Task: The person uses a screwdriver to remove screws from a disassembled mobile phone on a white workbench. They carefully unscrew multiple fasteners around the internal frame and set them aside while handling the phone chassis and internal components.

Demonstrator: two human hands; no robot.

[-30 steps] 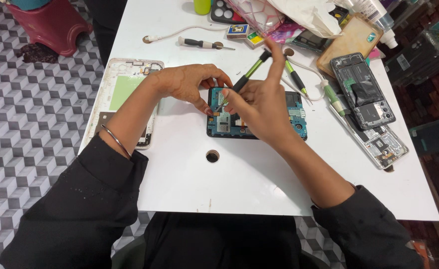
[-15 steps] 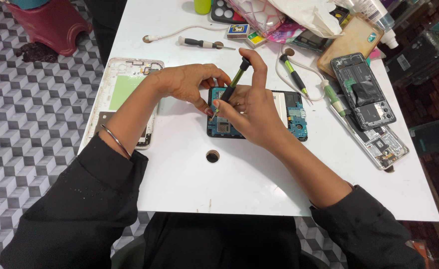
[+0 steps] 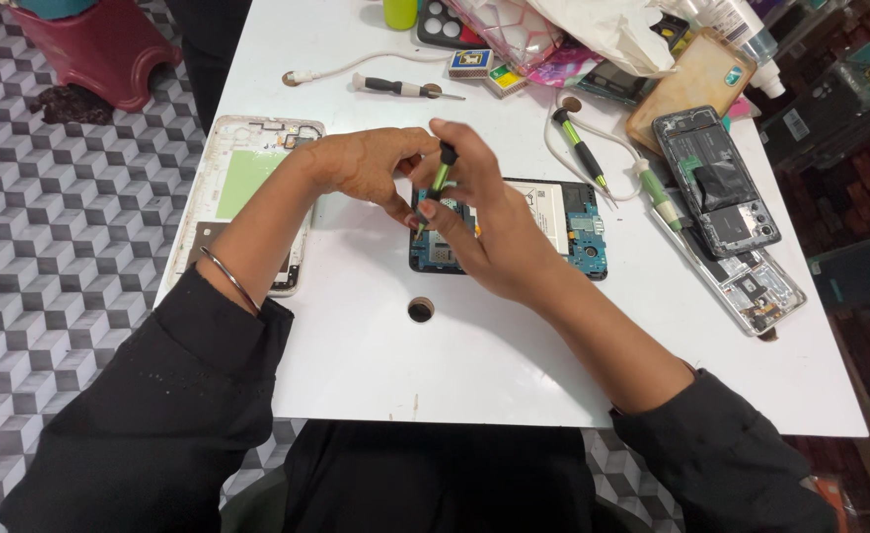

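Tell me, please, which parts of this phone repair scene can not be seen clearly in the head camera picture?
- Tip of the green screwdriver, head view: too small to tell, and the right hand covers where it meets the opened phone.
- Left end of the opened phone: hidden under both hands; the left hand covers its top corner.
- Screws on the board: too small.
- Clutter at the white table far edge: cut off by the top edge.

Three screwdrivers: one green-handled in the hands, one black-handled at the far side, one green-handled to the right. Three opened phones: centre, two at right. One detached back cover, left. Two small boxes.
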